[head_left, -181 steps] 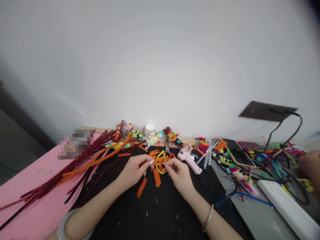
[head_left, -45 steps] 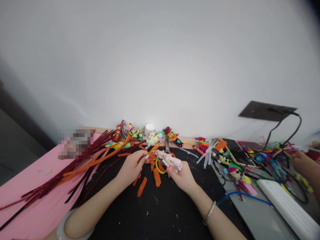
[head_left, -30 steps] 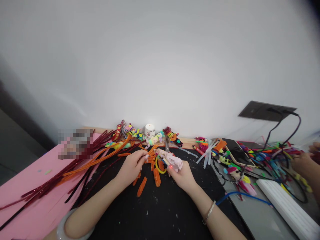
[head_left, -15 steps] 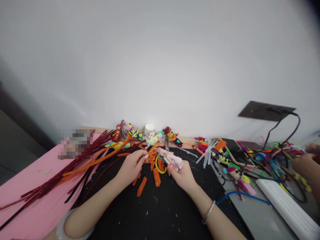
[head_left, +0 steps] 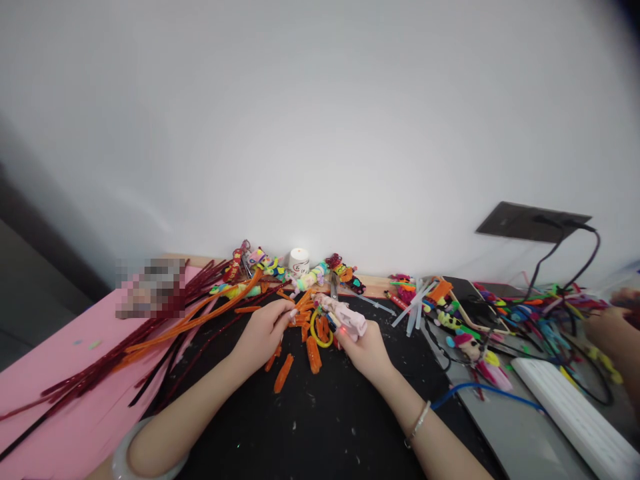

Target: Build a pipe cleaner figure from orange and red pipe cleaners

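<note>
My right hand (head_left: 369, 350) is wrapped round a pale pink hot glue gun (head_left: 350, 321) with a small red light, its nozzle end pointing up and left. A yellow ring (head_left: 320, 335) shows just left of it. My left hand (head_left: 267, 333) is closed in a pinch, thumb against fingers, close to the glue gun's front; whatever it pinches is hidden. Between and below the hands, short fuzzy orange pipe cleaner pieces (head_left: 313, 355) lie on the black mat (head_left: 300, 427).
Long dark red pipe cleaners (head_left: 115, 353) lie on the pink surface (head_left: 65, 400) at left. A white cup (head_left: 299, 261) and small pipe cleaner figures (head_left: 313, 277) line the wall. Translucent glue sticks (head_left: 413, 310), a phone (head_left: 473, 303), cables and a white power strip (head_left: 570, 413) are right, near another person's hand (head_left: 610, 333).
My hands and the glue gun hold nearly the same place, with only a very slight shift of the glue gun. Nothing has been let go or taken up.
</note>
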The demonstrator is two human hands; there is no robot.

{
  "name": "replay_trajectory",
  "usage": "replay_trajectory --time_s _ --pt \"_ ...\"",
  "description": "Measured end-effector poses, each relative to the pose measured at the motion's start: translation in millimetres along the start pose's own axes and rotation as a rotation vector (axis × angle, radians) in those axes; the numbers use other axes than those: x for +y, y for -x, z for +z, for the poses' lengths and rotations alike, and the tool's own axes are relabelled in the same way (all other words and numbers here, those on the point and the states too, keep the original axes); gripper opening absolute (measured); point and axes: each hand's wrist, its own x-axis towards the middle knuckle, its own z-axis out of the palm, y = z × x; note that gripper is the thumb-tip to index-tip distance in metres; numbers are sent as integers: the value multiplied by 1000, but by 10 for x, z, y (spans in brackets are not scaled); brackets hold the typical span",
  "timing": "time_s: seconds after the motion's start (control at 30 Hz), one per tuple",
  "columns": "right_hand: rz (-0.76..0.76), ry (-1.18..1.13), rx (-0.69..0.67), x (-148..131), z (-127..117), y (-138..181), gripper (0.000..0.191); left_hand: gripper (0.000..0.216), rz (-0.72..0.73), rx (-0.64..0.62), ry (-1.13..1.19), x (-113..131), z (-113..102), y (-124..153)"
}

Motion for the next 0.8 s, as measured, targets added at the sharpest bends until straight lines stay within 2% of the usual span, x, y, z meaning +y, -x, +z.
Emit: replay_trajectory --time_s 0.27,0.57,0.67,0.8 --pt "18 27 37 9 -1 -2 14 25 11 7 2 5 -8 3" --pt "51 49 123 41 -14 -11 22 25 -7 -7 7 -8 -5 4" --pt "32 27 84 24 -26 -6 20 26 -7 -2 12 -12 -2 4" --pt "-22 -48 -38 -10 -14 18 21 26 -13 4 13 -9 0 -1"
